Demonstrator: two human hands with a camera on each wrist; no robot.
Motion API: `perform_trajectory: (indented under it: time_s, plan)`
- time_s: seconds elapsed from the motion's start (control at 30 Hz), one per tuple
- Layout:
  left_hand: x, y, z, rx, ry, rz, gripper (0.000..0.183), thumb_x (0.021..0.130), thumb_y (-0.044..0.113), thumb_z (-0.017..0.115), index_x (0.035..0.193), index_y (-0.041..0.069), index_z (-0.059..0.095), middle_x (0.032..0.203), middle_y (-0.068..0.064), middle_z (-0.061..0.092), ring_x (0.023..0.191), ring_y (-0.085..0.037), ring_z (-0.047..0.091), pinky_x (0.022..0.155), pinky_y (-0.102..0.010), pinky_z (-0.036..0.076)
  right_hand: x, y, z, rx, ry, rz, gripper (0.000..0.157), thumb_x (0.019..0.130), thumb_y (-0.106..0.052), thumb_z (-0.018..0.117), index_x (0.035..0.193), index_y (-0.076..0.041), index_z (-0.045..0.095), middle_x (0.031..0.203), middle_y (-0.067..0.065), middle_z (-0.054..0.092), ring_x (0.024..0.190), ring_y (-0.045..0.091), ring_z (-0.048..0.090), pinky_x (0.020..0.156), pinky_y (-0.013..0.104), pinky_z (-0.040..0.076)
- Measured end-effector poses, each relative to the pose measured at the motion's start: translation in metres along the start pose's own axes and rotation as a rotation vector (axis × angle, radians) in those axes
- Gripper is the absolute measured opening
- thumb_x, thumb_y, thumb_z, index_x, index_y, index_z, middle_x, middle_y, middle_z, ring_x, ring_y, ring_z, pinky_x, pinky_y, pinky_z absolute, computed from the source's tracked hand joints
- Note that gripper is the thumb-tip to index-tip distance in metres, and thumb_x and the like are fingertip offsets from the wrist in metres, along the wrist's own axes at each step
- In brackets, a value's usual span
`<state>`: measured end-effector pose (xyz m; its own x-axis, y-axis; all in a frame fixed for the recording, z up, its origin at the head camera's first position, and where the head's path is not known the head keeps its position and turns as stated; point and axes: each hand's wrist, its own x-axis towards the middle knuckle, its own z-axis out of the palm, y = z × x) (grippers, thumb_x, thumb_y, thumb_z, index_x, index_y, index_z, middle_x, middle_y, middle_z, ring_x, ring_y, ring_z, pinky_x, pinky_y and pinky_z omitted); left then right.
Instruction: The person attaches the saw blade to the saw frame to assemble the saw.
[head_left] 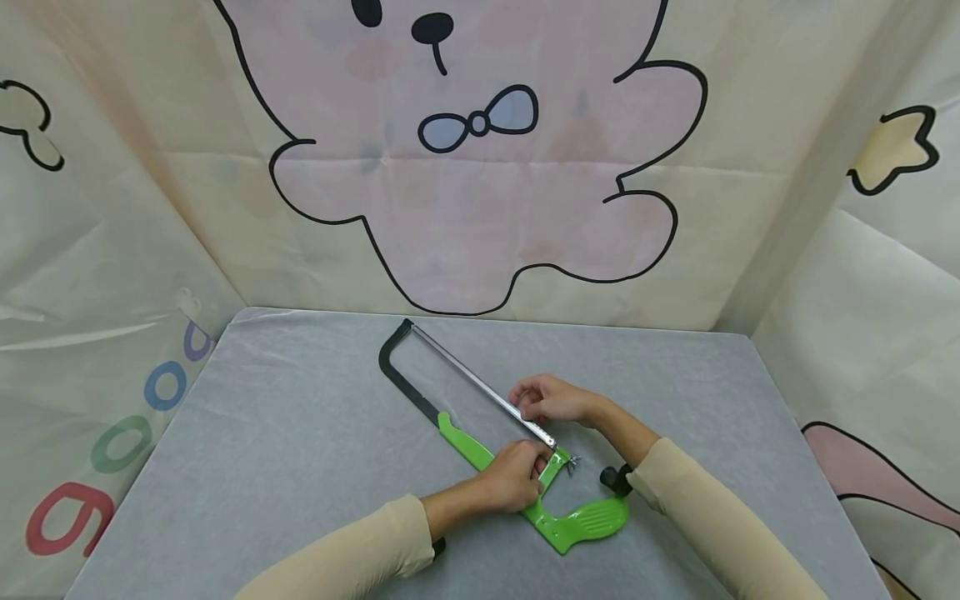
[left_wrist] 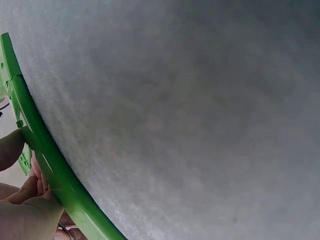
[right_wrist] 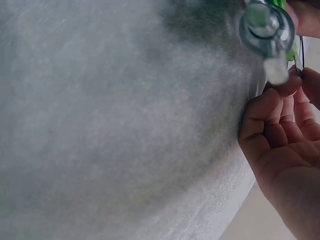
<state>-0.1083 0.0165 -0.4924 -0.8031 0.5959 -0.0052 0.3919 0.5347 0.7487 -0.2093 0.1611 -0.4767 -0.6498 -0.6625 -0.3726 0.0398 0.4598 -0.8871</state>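
across the counter [head_left: 300, 375], from eleven to five o'clock, lies your hacksaw [head_left: 467, 442], its green frame [left_wrist: 63, 176] gripped by your left hand [head_left: 513, 477], its silver strip [head_left: 480, 382] pinched by your right hand [head_left: 557, 399], where a loosened pinch could nick you.

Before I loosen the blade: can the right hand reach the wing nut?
Probably yes: the wing nut sits near the right hand with nothing visibly between, though that hand is at the blade.

The hacksaw [head_left: 467, 447] is green, black and silver, the tablecloth [head_left: 300, 442] grey.
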Motion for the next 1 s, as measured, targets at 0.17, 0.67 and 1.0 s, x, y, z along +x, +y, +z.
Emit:
perform_trajectory:
  time_s: [0.17, 0.67, 1.0]
  plan:
    - [0.0, 0.001, 0.0, 0.004, 0.001, -0.007, 0.029, 0.063, -0.01, 0.066, 0.085, 0.008, 0.06, 0.064, 0.006, 0.05, 0.056, 0.002, 0.043, 0.054, -0.012, 0.037, 0.0, 0.001, 0.0, -0.002, 0.002, -0.005, 0.021, 0.086, -0.001, 0.054, 0.107, 0.003, 0.055, 0.077, 0.005, 0.058, 0.064, 0.016, 0.049, 0.058, 0.028, 0.042]
    - [-0.001, 0.003, -0.001, -0.001, 0.005, 0.0, 0.03, 0.063, -0.01, 0.067, 0.086, 0.008, 0.059, 0.067, 0.002, 0.053, 0.056, 0.002, 0.043, 0.054, -0.012, 0.037, 0.0, 0.002, -0.002, -0.005, -0.008, -0.002, 0.022, 0.087, 0.0, 0.053, 0.108, 0.003, 0.056, 0.079, 0.008, 0.059, 0.064, 0.017, 0.049, 0.057, 0.027, 0.042]
    - [-0.001, 0.003, 0.0, -0.015, -0.002, -0.044, 0.032, 0.064, -0.011, 0.064, 0.091, 0.006, 0.061, 0.069, 0.003, 0.053, 0.059, 0.002, 0.044, 0.056, -0.013, 0.039, -0.015, -0.002, -0.004, -0.341, 0.216, -0.132, 0.013, 0.089, -0.017, 0.057, 0.094, -0.005, 0.063, 0.078, 0.005, 0.061, 0.07, 0.016, 0.057, 0.06, 0.028, 0.046]
